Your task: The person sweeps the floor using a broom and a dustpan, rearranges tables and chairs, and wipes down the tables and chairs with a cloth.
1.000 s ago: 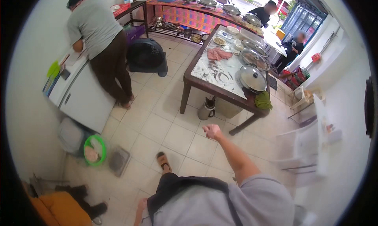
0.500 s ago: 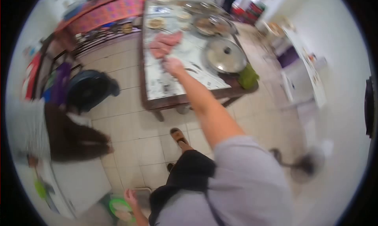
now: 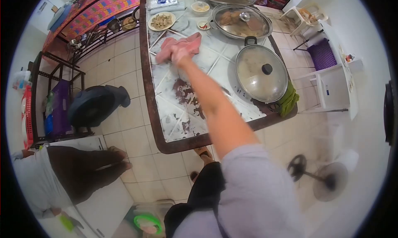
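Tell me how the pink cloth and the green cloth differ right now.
The pink cloth lies on the tabletop, while the green cloth drapes over its near corner, beside a glass-lidded pan. The right hand is on the pink cloth; no hand touches the green cloth. The pink cloth is light in tone, the green cloth darker. Both look crumpled.
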Demonstrator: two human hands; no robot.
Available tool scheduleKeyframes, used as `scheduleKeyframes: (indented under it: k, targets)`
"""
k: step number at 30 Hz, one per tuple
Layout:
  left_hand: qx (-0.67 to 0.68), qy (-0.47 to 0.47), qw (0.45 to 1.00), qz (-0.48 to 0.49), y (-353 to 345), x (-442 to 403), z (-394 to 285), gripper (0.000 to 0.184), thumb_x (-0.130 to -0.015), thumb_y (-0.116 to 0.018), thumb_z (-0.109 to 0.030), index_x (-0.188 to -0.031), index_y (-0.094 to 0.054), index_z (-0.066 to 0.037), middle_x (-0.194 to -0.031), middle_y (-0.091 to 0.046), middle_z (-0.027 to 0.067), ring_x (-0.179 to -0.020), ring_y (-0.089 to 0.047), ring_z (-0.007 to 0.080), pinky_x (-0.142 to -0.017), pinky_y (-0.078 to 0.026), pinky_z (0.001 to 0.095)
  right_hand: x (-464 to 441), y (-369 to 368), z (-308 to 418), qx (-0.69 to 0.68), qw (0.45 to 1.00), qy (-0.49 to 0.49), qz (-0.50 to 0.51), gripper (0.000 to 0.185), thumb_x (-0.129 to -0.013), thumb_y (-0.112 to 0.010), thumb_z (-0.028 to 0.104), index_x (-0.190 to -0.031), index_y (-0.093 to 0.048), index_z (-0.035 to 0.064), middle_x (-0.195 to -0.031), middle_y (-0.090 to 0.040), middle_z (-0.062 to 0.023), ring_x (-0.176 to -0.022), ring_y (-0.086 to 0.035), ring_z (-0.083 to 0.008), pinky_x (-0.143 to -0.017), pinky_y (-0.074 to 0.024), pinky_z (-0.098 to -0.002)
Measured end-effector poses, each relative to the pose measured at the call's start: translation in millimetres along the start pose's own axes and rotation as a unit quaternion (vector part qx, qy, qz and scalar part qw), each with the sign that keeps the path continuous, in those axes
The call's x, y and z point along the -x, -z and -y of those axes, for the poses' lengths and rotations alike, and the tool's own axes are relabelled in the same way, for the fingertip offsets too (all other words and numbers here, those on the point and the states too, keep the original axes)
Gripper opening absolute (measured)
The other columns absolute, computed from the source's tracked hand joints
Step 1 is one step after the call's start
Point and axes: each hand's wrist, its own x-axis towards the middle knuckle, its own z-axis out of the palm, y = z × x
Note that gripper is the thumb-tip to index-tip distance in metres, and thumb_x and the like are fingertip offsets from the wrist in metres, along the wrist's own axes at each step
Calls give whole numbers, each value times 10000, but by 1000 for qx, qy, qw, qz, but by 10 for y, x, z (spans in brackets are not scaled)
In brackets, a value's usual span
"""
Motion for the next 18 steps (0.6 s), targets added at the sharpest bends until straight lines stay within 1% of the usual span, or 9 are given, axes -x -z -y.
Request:
scheduleKeyframes:
  k: [2,4,6,8,9,13,14,16,18]
  targets:
    - [-19,-46,999,3,104,31,-405,316,-922,-590,-188,-1177,-563,-4,-1112,-634,127,-1032,-610,242,-859,-492,341,76,702,252,-100,975,-81,-180,295,-881,-461,189,-1101,-627,83,-832,-705,-116,-699,-679,-244,-702,-531,-381]
    - [-22,-102,995,-5,212,51,-962,317,-920,-593,-189,-1173,-566,0,-1117,-635,131,-1047,-607,240,-869,-489,340,229,1338,310,-307,932,-78,-174,289,-900,-539,261,-1085,-633,59,-920,-698,-178,-807,-687,-257,-667,-542,-359]
    - [148,-188,971,-3,289,67,-1653,324,-915,-597,-183,-1177,-566,6,-1114,-636,134,-1065,-601,233,-886,-481,335,919,2192,808,-484,867,-85,-79,326,-856,-652,285,-1079,-634,48,-809,-670,-71,-625,-617,-127,-488,-472,-264]
    - [218,-302,927,40,338,184,-2454,347,-953,-557,-233,-1224,-536,-18,-1155,-598,74,-1008,-607,195,-880,-477,306,1427,2470,989,-470,878,-57,-76,353,-840,-681,295,-1092,-632,53,-797,-639,-31,-587,-560,-84,-451,-420,-233]
    - [266,-320,906,78,322,296,-2863,408,-961,-547,-293,-1270,-497,-30,-1276,-543,100,-1124,-566,222,-945,-450,353,1682,2583,1075,-457,886,-35,-70,383,-824,-710,306,-1105,-631,58,-785,-609,10,-550,-504,-41,-413,-369,-201]
    - [528,-288,705,376,-167,638,-3878,771,-925,-425,-626,-1480,-257,-118,-1496,-342,121,-1362,-347,302,-1118,-274,489,2933,3067,1383,-621,784,-17,12,474,-856,-669,191,-1269,-527,6,-982,-649,-23,-567,-516,-33,-410,-343,-189]
    - [517,-292,701,394,-375,731,-3913,771,-925,-425,-626,-1480,-257,-118,-1496,-342,121,-1362,-347,302,-1118,-274,489,3250,3178,1425,-650,760,-9,16,489,-882,-631,163,-1305,-481,-33,-1028,-647,-36,-571,-507,-28,-417,-341,-197]
    - [580,-189,527,591,-868,1004,-4067,878,-876,-355,-733,-1515,-187,-155,-1516,-318,102,-1388,-309,301,-1144,-242,486,3852,3364,1415,-682,731,2,6,567,-894,-597,120,-1390,-370,-36,-1214,-588,-68,-659,-528,-25,-428,-350,-194]
    - [521,-280,557,583,-1179,1712,-4105,992,-840,-352,-776,-1509,-167,-66,-1543,-246,136,-1424,-240,277,-1156,-240,452,4543,3531,1073,-611,789,-64,18,640,-906,-565,86,-1456,-261,-35,-1364,-513,-89,-775,-566,-33,-446,-369,-189]
